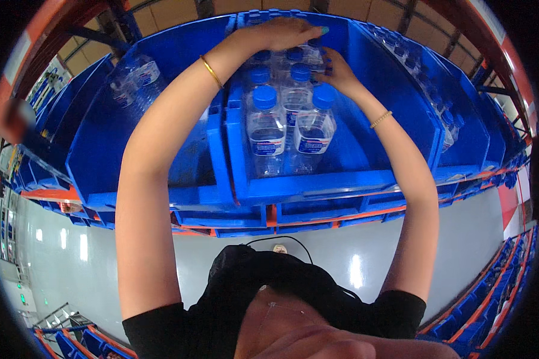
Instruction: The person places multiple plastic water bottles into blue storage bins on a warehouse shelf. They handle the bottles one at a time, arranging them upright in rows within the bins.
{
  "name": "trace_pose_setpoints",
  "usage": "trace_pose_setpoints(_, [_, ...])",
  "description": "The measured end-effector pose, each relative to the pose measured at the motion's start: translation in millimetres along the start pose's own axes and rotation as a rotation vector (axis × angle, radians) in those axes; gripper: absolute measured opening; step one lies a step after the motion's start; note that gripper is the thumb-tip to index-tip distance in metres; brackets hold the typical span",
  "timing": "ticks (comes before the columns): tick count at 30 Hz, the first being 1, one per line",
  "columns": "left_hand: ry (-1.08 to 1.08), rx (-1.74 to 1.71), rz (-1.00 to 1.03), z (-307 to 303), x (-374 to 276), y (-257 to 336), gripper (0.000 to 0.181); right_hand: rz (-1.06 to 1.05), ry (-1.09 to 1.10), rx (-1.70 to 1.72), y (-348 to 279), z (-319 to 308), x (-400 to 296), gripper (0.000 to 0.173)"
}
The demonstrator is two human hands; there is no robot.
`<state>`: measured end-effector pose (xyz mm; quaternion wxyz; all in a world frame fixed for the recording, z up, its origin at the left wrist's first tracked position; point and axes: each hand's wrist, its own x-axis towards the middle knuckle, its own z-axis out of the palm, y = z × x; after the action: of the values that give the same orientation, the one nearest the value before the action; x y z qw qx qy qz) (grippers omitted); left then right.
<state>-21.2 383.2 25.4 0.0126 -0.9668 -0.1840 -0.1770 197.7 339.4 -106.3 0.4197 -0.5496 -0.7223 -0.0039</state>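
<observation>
Clear plastic bottles [268, 134] with blue caps and white-and-blue labels stand in rows on the left side of a blue plastic bin [368, 130]. My right hand [341, 74] reaches into the bin from the right, its fingers curled against the side of a bottle [313, 56] behind the front rows. Farther back, my left hand [287, 33] arches over the bottles, its thumb pointing right. Whether its hidden fingers grip a bottle cannot be seen. Another bottle [315, 130] stands at the front right of the group.
A neighbouring blue bin [188, 166] on the left holds more bottles [147, 74], partly behind my left arm. Bottles [448, 119] also stand in the right-hand bin. Orange rack beams [271, 215] and lower bins run below. Another rack [489, 300] stands at lower right across the grey floor [355, 251].
</observation>
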Motion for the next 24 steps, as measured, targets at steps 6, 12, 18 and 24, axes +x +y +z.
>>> trace_pose_setpoints(6, [0.447, -0.136, 0.153, -98.4, -86.0, -59.1, 0.042, -0.218, 0.495, -0.058, -93.1, -62.8, 7.6, 0.04])
trace_pose_setpoints(12, [0.807, -0.265, -0.307, -133.1, -226.6, -167.3, 0.03, -0.641, 0.385, -0.254, -265.3, -69.1, 27.6, 0.027])
trace_pose_setpoints(18, [1.014, -0.001, -0.398, -65.8, -303.1, -240.9, 0.019, -0.807, -0.177, -0.308, -380.8, 81.2, 107.4, 0.025])
trace_pose_setpoints(24, [1.063, 0.203, -0.628, -31.8, -327.7, -273.8, 0.038, -0.421, -0.469, -0.349, -388.1, 237.8, 189.4, 0.03])
